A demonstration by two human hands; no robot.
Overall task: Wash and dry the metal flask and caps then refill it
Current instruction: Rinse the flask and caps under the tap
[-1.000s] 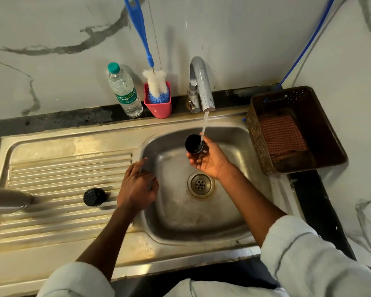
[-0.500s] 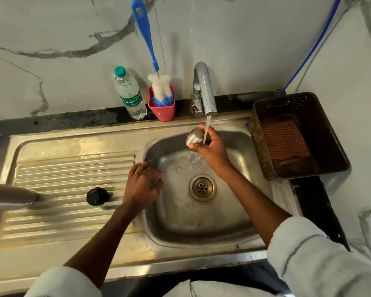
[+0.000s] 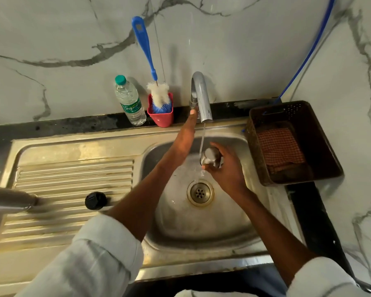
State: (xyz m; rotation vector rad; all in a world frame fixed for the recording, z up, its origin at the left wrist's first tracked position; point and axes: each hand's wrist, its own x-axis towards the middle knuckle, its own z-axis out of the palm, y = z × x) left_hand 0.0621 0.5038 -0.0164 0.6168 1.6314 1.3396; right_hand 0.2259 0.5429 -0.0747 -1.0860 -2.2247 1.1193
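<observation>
Right hand (image 3: 227, 174) grips metal cap (image 3: 211, 156) under running tap (image 3: 200, 97), over sink (image 3: 201, 228) basin; left hand (image 3: 185, 136), fingers straight, reaches tap base

both arms extended forward, white sleeves rolled up
left hand (image 3: 185, 136) reaching out, fingers straight; right hand (image 3: 225, 168) curled, gripping.

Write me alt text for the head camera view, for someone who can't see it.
Over a steel sink, the right hand holds a metal cap under a thin stream of water while the left hand reaches to the tap. A black cap lies on the ribbed drainboard.
</observation>
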